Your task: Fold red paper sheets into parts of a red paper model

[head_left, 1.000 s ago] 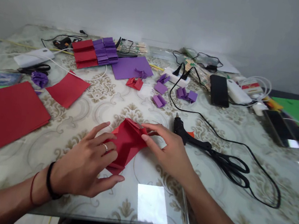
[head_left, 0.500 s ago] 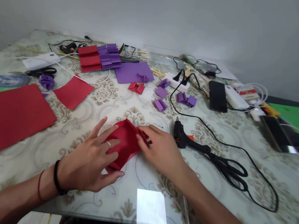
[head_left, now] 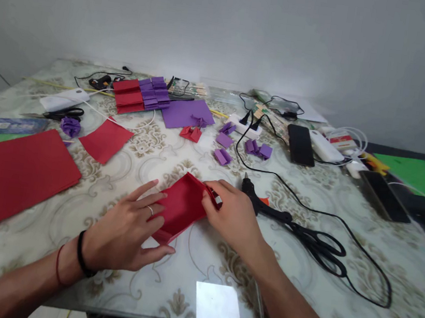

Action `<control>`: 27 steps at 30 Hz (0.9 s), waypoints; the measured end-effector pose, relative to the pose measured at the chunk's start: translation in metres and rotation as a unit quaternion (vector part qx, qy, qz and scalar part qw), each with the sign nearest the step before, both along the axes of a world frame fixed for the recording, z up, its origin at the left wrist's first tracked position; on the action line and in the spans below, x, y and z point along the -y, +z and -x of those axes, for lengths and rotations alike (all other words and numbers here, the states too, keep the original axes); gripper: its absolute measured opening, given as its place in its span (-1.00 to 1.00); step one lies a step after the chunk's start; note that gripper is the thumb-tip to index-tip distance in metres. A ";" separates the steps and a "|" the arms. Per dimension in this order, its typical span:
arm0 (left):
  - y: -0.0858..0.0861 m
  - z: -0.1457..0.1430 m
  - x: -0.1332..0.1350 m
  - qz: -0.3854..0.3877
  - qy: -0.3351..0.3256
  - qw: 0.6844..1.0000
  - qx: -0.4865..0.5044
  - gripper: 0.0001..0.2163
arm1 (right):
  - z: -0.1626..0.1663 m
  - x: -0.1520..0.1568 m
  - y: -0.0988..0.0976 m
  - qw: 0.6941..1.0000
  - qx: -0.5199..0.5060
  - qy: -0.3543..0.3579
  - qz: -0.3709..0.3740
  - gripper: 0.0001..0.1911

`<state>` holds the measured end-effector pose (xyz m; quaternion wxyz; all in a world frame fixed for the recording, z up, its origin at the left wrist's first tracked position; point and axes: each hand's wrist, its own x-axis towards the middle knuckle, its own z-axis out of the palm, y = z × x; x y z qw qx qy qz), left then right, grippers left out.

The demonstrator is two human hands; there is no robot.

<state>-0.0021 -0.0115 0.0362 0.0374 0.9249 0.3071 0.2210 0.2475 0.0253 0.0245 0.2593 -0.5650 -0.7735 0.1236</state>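
Paper (head_left: 185, 205) | red | folded tray-like | sides raised | far corner pointed

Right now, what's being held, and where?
Folded red paper: the right hand pinches its right edge; the left hand, at its left edge, has no clear grip.

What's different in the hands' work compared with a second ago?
The red folded paper has opened up: its sides now stand more like a shallow box, where the far edge was folded inward. The right hand still pinches its right edge and the left hand stays at its left side; neither let go. Glue gun, scissors and purple folded pieces stayed put.
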 end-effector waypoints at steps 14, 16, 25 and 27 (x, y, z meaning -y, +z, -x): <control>0.000 0.000 -0.005 -0.005 0.031 0.999 0.007 -0.81 | 0.007 0.008 -0.002 0.999 -0.043 0.010 -0.016 -0.78; -0.001 0.000 -0.004 0.016 0.016 1.000 0.007 -0.87 | 0.007 0.008 -0.003 0.999 -0.045 0.010 -0.016 -0.78; -0.004 -0.001 -0.007 0.031 -0.017 0.999 0.034 -0.86 | 0.003 0.004 -0.005 0.998 -0.046 0.001 -0.042 -0.77; -0.004 0.000 -0.007 0.029 -0.028 0.999 0.026 -0.81 | 0.002 0.003 -0.007 0.997 -0.050 -0.003 -0.050 -0.77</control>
